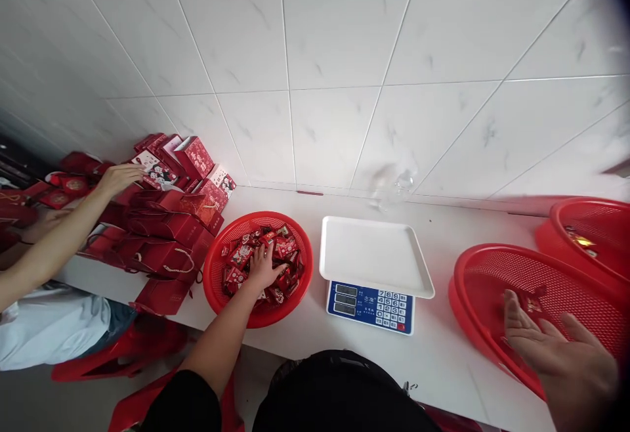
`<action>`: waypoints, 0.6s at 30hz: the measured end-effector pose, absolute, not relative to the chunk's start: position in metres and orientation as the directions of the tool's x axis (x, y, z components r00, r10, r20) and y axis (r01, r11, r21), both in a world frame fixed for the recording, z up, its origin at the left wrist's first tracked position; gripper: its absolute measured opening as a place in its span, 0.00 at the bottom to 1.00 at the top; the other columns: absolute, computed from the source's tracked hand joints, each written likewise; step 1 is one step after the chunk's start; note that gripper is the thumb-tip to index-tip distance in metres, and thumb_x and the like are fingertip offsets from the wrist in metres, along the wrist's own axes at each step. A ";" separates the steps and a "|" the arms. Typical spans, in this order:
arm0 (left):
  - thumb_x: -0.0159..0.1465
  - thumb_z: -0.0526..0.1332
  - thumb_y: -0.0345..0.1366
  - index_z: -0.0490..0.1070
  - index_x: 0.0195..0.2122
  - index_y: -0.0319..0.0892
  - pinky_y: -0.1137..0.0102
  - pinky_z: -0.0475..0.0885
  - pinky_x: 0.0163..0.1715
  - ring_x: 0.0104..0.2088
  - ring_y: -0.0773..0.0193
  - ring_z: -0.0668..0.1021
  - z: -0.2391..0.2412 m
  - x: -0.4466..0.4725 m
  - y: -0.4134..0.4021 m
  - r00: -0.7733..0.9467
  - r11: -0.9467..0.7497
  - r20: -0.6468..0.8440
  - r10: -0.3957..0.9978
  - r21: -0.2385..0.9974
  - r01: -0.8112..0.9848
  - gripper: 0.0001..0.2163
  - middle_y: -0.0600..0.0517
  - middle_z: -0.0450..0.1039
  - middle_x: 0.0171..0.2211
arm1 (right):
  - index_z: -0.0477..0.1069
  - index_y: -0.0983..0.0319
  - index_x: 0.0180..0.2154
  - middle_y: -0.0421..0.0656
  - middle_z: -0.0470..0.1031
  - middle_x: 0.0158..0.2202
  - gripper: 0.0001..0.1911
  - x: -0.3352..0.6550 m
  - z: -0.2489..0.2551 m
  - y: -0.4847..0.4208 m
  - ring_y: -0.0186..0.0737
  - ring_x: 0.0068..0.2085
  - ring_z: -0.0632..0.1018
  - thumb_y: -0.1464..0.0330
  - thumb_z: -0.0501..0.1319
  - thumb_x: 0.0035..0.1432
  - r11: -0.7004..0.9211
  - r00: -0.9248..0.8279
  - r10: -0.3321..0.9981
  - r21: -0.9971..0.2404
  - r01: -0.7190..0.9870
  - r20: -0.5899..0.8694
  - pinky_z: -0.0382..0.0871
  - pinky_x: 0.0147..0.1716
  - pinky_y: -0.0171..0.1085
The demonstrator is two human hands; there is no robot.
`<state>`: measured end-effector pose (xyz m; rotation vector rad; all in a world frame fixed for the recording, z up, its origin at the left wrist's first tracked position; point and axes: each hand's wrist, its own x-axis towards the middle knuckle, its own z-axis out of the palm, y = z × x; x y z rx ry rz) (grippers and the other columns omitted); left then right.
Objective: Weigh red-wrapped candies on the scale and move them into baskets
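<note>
My left hand reaches into a round red plastic basket and rests on a heap of small red wrapped packets. Its fingers are spread, and none of the packets is visibly gripped. On the far right, my right hand is over a larger red basket, palm turned up and fingers apart. Just beyond its fingertips is a red packet; whether it lies on the basket floor or is in the air I cannot tell. Between the baskets stands a digital scale with a bare white tray.
Left of the packet basket, red gift boxes with rope handles are stacked. A co-worker's hand touches boxes there. Another red basket stands at the back right, against the tiled wall. A clear plastic item lies behind the scale.
</note>
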<state>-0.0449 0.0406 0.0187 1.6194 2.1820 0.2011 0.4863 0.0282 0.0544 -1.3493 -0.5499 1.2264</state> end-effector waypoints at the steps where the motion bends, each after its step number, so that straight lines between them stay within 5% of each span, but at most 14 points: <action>1: 0.55 0.57 0.52 0.45 0.62 0.44 0.45 0.49 0.55 0.63 0.40 0.46 0.018 -0.045 0.044 -0.229 0.314 -0.272 0.935 0.329 0.891 0.37 0.35 0.41 0.64 | 0.62 0.37 0.51 0.40 0.60 0.59 0.23 0.474 0.057 0.029 0.45 0.61 0.58 0.55 0.54 0.50 -0.247 0.323 0.875 -0.905 -0.346 -0.362 0.61 0.55 0.50; 6: 0.54 0.57 0.53 0.46 0.62 0.52 0.44 0.53 0.52 0.62 0.38 0.45 0.016 -0.035 0.057 -0.250 0.338 -0.378 0.892 0.188 0.922 0.36 0.38 0.37 0.65 | 0.64 0.52 0.50 0.45 0.71 0.50 0.18 0.392 0.090 0.033 0.38 0.53 0.71 0.68 0.47 0.59 -0.333 0.238 0.786 -0.715 -0.615 -0.571 0.75 0.43 0.41; 12: 0.58 0.57 0.43 0.53 0.60 0.47 0.57 0.62 0.49 0.60 0.43 0.56 0.012 -0.030 0.041 -0.209 0.277 -0.351 0.913 0.157 0.948 0.29 0.38 0.45 0.63 | 0.67 0.62 0.42 0.47 0.77 0.40 0.13 0.354 0.104 0.027 0.34 0.39 0.79 0.73 0.46 0.62 -0.360 0.137 0.730 -0.548 -0.755 -0.669 0.77 0.30 0.28; 18: 0.59 0.56 0.33 0.61 0.54 0.40 0.66 0.65 0.45 0.50 0.54 0.70 0.018 -0.045 0.038 -0.214 0.308 -0.253 0.944 0.436 0.846 0.21 0.39 0.62 0.54 | 0.69 0.63 0.40 0.46 0.78 0.37 0.15 0.352 0.102 0.021 0.33 0.36 0.80 0.75 0.45 0.62 -0.375 0.144 0.707 -0.541 -0.753 -0.692 0.77 0.29 0.27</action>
